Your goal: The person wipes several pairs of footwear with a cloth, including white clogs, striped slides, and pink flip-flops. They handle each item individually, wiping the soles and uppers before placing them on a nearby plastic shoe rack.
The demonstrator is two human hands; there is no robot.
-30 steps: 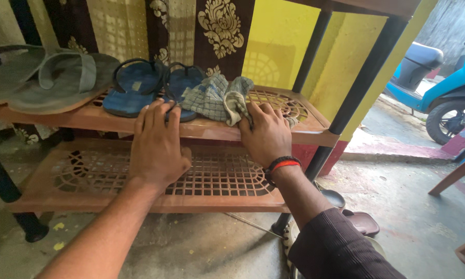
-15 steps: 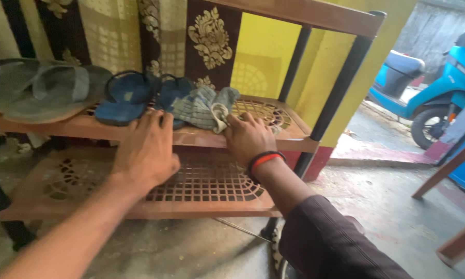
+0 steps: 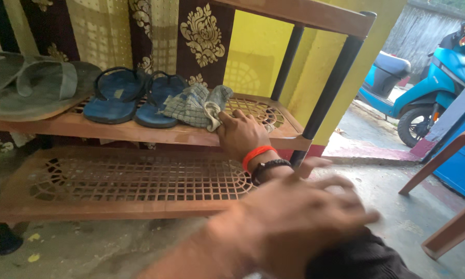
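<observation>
We are gripping the checked cloth on the middle shelf beside the blue sandals with our right hand, our blurred left hand passing open-fingered, and probably should be gathering it fully.

Head view, looking down, close to rack.

1. Blue flip-flops lie side by side on the upper shelf
2. Grey sandals rest at its left end
3. A blue scooter stands outside, right
4. Patterned curtain hangs behind
</observation>
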